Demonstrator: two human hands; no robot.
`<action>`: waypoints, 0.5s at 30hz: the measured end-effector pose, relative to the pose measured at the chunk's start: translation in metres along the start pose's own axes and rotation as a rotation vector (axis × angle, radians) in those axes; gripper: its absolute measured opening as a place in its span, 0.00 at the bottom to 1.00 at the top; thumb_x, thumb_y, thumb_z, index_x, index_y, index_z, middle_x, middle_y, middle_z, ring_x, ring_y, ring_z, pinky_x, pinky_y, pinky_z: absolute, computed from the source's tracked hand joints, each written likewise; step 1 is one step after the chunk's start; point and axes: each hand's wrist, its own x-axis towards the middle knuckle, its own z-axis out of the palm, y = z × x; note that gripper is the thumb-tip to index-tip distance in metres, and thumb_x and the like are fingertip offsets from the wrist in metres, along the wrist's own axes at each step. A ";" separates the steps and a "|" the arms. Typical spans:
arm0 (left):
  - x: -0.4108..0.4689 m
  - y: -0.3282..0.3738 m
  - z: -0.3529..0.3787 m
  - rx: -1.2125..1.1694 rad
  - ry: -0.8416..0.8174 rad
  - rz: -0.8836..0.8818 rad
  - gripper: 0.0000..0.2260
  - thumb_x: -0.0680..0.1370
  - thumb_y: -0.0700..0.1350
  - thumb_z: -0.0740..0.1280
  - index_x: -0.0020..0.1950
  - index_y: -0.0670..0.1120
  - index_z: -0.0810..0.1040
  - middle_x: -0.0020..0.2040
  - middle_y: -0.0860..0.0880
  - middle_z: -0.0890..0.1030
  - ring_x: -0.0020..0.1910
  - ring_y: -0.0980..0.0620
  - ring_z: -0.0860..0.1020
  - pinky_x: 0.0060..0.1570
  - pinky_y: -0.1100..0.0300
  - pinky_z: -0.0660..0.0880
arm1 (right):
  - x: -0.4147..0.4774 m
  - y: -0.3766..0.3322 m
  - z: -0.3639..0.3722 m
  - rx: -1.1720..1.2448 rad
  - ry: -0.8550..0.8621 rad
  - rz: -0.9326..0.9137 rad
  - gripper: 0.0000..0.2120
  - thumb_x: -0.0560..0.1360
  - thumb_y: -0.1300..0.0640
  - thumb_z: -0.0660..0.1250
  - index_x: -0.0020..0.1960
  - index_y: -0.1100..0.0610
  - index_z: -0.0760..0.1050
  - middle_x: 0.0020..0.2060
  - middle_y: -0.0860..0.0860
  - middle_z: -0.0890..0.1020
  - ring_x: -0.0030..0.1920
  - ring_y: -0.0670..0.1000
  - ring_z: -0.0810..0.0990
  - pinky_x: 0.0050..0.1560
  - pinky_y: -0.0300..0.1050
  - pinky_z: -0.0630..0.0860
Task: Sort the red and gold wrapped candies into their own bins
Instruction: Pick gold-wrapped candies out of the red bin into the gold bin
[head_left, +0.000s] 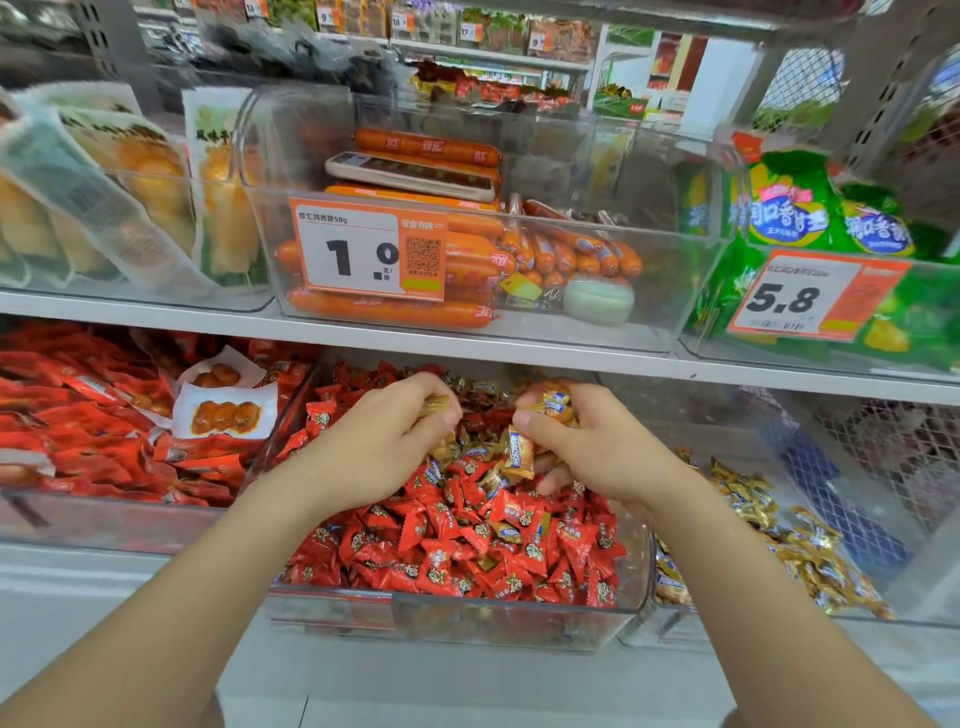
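A clear bin (519, 621) on the lower shelf is heaped with red wrapped candies (467, 540), with gold wrapped candies (480, 452) mixed in towards its back. Both my hands are over that back part. My left hand (379, 441) pinches a gold candy between thumb and fingers. My right hand (587, 441) grips a bunch of gold candies, one of them hanging below the thumb. To the right stands a second clear bin (883, 618) that holds only gold candies (769, 535).
A bin of red snack packets (104, 431) sits to the left. The white shelf edge (519, 353) runs just above my hands, carrying a bin of orange sausages (467, 270) and green bags (810, 218). Wire mesh (883, 457) closes the right side.
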 end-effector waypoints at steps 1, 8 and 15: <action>0.000 0.002 0.001 -0.013 0.015 -0.026 0.07 0.87 0.51 0.59 0.56 0.53 0.77 0.39 0.56 0.79 0.31 0.57 0.75 0.30 0.63 0.71 | -0.002 0.000 0.000 0.046 0.020 0.017 0.08 0.82 0.56 0.71 0.60 0.56 0.77 0.43 0.59 0.83 0.38 0.57 0.85 0.39 0.52 0.86; 0.000 0.025 0.019 -0.300 0.041 -0.190 0.15 0.84 0.48 0.57 0.44 0.43 0.78 0.32 0.48 0.67 0.29 0.50 0.64 0.31 0.57 0.62 | -0.014 -0.003 0.002 0.441 0.074 0.135 0.08 0.82 0.63 0.70 0.61 0.58 0.79 0.41 0.55 0.81 0.35 0.52 0.81 0.34 0.45 0.79; -0.017 0.066 0.044 -0.643 -0.171 -0.358 0.09 0.87 0.50 0.61 0.57 0.50 0.80 0.44 0.45 0.71 0.34 0.51 0.72 0.28 0.60 0.68 | -0.058 0.000 -0.057 0.632 0.143 0.233 0.12 0.80 0.67 0.70 0.63 0.60 0.78 0.43 0.60 0.84 0.35 0.55 0.84 0.28 0.40 0.77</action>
